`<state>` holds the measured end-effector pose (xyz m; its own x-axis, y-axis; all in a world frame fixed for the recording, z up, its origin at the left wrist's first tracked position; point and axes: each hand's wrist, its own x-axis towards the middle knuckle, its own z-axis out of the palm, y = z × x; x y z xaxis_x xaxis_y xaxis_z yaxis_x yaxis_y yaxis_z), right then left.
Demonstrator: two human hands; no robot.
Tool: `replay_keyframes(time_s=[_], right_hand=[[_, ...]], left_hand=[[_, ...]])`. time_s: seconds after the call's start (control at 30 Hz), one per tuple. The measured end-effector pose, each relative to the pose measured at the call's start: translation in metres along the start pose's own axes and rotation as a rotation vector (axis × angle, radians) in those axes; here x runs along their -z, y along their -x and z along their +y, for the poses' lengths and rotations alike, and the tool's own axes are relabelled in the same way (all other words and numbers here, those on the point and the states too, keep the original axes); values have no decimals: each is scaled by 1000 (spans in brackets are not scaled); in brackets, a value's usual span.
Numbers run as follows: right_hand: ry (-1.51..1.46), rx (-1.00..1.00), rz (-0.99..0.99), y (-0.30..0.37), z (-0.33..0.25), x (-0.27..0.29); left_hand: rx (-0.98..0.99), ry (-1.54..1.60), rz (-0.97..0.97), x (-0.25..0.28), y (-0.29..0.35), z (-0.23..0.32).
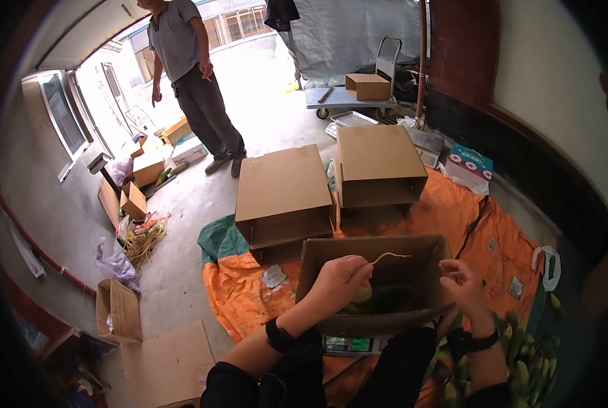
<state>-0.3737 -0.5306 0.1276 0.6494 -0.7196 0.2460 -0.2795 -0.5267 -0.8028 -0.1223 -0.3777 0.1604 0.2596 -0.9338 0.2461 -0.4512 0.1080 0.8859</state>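
The left hand [344,277] pinches a thin pale string [391,256] above an open cardboard box [385,324]; the right hand [464,285], fingers loosely bent, is at the box's right rim. Something greenish [363,294] lies in the dim box, too shadowed to name surely. Green vegetables [523,370] are heaped to the right, beside an orange sheet [511,231].

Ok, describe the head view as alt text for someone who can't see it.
A left hand pinches a thin pale strand above an open cardboard box; the right hand is at its right side. Also visible: two more boxes, an orange tarp, another person standing.
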Motion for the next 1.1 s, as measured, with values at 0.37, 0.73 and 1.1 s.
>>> replay_keyframes(time_s=[0.37, 0.73, 1.1], right_hand=[[-81, -635, 520, 232, 241, 2], [-188, -1135, 477, 364, 312, -94], [176, -1106, 180, 350, 296, -139]], left_hand=[[229, 147, -113, -42, -31, -57], [202, -385, -188, -17, -8, -67], [106, -285, 89, -30, 50, -41]])
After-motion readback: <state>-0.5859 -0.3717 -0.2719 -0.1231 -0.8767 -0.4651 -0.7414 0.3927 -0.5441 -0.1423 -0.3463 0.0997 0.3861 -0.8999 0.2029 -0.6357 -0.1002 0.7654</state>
